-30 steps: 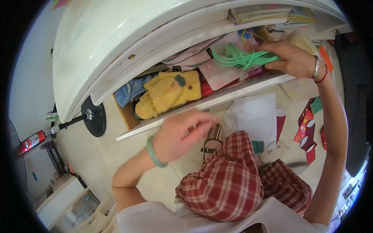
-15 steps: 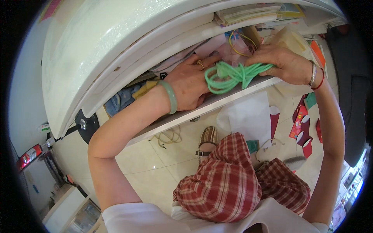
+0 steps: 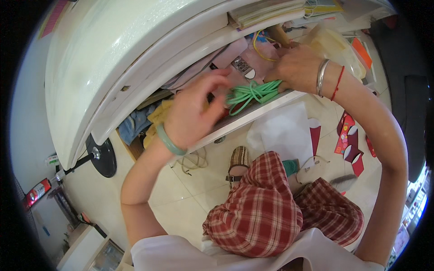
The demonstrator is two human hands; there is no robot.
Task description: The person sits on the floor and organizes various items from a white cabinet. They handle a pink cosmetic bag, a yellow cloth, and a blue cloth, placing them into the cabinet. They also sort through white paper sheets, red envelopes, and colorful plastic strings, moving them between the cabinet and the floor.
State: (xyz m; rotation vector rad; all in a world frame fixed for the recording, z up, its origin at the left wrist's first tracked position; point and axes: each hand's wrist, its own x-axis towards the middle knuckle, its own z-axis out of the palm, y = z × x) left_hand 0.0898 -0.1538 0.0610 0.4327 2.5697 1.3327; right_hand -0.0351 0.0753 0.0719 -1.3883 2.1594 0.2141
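Note:
A bundle of looped green cord [image 3: 254, 92] is in the open drawer [image 3: 244, 121], against its front edge. My right hand [image 3: 302, 70] closes over the bundle's right end with curled fingers, partly hidden from view. Lifted above the drawer, my left hand [image 3: 195, 108] has its fingers bent and apart, a little blurred, with nothing seen in it. It is just left of the cord. Behind the cord lie a grey keypad device [image 3: 243, 67] and pinkish plastic packaging [image 3: 258, 58]. A thin yellow cord [image 3: 257, 45] loops beside my right fingers.
Blue cloth [image 3: 134, 125] and yellow cloth [image 3: 159, 115] fill the drawer's left end. Stacked papers [image 3: 266, 13] stand above its far side. On the floor lie a white sheet [image 3: 285, 135], red paper pieces [image 3: 350, 147] and a beige cable [image 3: 194, 161]. A round black base [image 3: 103, 156] stands left.
My left hand has lifted out of the drawer and drawn back leftward, uncovering the keypad device. My right hand and the green cord have shifted left, the cord settling lower against the drawer front.

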